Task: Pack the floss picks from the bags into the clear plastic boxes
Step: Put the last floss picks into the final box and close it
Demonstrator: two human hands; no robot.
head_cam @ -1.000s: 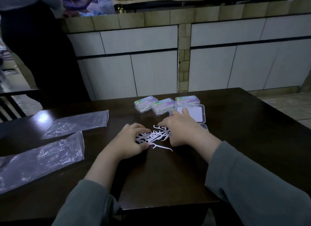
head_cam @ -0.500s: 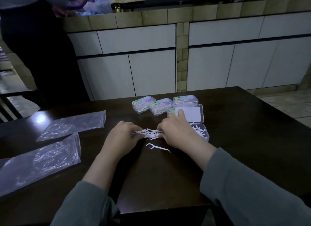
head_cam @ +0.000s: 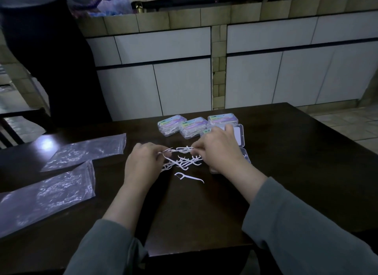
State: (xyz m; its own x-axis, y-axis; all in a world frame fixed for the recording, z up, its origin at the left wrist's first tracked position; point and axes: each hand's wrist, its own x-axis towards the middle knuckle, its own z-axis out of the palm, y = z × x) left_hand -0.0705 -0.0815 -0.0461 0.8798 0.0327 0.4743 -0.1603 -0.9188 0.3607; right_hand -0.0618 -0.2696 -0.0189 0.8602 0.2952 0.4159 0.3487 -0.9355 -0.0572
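Note:
My left hand [head_cam: 143, 162] and my right hand [head_cam: 219, 150] pinch the two ends of a small bundle of white floss picks [head_cam: 181, 150], held a little above the dark table [head_cam: 286, 172]. Several loose floss picks [head_cam: 182, 162] lie under the bundle, and a single pick [head_cam: 189, 177] lies nearer to me. An open clear plastic box [head_cam: 240, 135] sits behind my right hand, its base mostly hidden by that hand. Three closed, filled boxes [head_cam: 193, 126] stand in a row at the back.
Two flat clear plastic bags [head_cam: 86, 150] [head_cam: 45, 195] lie on the table's left side. A person in dark clothes [head_cam: 51, 59] stands at the far left by the white cabinets [head_cam: 184, 80]. The table's near edge runs just in front of my sleeves.
Both hands gathered picks from the pile and lifted them as a bundle off the table. One pick was left lying alone near me.

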